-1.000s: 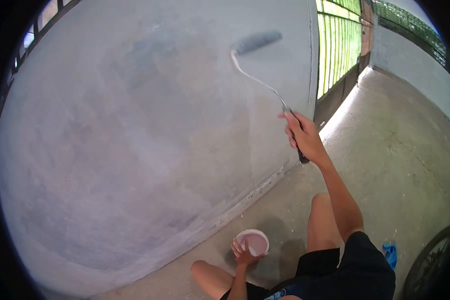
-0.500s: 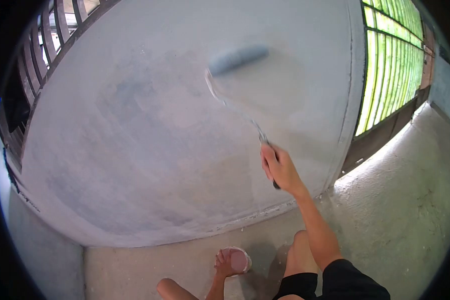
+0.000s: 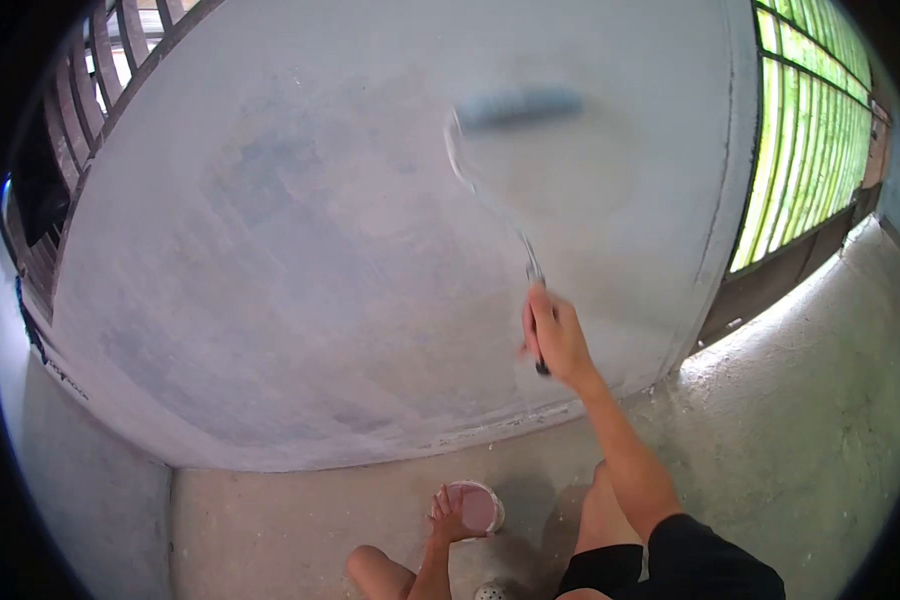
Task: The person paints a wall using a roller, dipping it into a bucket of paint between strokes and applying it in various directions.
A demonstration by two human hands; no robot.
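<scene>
Head view, hands: The two hands are well apart. The right hand [image 3: 563,340] is closed around the handle of the paint roller [image 3: 520,108]. The left hand [image 3: 449,519] touches the near-left part of the bucket [image 3: 500,507], fingers spread at the rim; whether it clamps or only steadies the bucket cannot be told.

Head view, position of parts: The roller's sleeve is at the upper part of the wall [image 3: 270,250], on the side toward the barred gate [image 3: 805,150]. Motion blur covers the sleeve; contact with the wall cannot be confirmed. The bucket, holding a pinkish substance, is low between the knees, over the floor [image 3: 290,530]; its base contact is hidden.

Head view, change: Relative to half a second ago, the sleeve lies more nearly level and sits slightly closer to the gate. The left hand remains at the bucket. Judgement: the roller is in mid-stroke, working the upper wall, and the bucket serves as a standby supply within reach.
</scene>
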